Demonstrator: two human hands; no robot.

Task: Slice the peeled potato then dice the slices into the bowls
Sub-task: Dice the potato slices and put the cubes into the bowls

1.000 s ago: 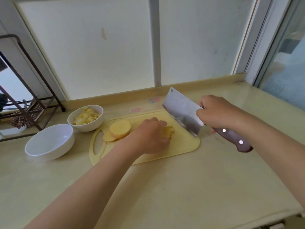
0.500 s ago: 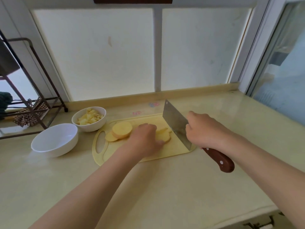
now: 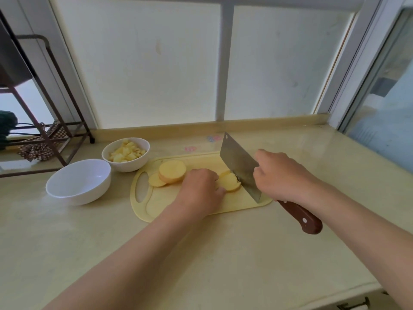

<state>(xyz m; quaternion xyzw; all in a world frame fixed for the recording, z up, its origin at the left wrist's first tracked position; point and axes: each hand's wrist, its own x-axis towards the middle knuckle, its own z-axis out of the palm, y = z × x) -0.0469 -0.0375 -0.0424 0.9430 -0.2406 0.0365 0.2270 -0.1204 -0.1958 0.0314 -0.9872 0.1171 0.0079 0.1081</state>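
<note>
Where the wide steel cleaver with the brown wooden handle [image 3: 240, 166] hung high a second ago, it now bites down into the round yellow potato slice [image 3: 230, 182] on the pale yellow plastic cutting board [image 3: 243, 203]. The right hand [image 3: 280, 175] wraps its fingers round the handle. The left hand [image 3: 201, 189] seems to curl its fingers on the slice. So dicing goes on.
</note>
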